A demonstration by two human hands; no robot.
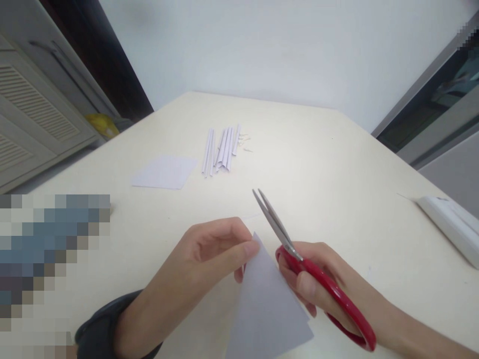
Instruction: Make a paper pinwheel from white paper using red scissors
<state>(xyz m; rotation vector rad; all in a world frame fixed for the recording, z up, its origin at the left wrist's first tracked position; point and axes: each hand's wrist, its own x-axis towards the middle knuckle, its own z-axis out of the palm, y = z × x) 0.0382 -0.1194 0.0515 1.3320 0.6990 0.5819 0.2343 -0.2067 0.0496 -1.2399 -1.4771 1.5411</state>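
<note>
My left hand [209,254] pinches the top corner of a white sheet of paper [267,304], thumb and fingers closed on its edge. My right hand [318,284] grips red-handled scissors [299,259], with the metal blades [271,217] nearly closed and pointing up and left above the paper's corner. The sheet hangs tilted between both hands, just above the cream table [329,164]. A dark sleeve covers my left wrist.
Several narrow folded paper strips [220,149] lie at the table's middle back, with tiny paper scraps [244,142] beside them. A flat white square sheet [164,172] lies to their left. A white box-like object [451,224] sits at the right edge. Cabinets stand at left.
</note>
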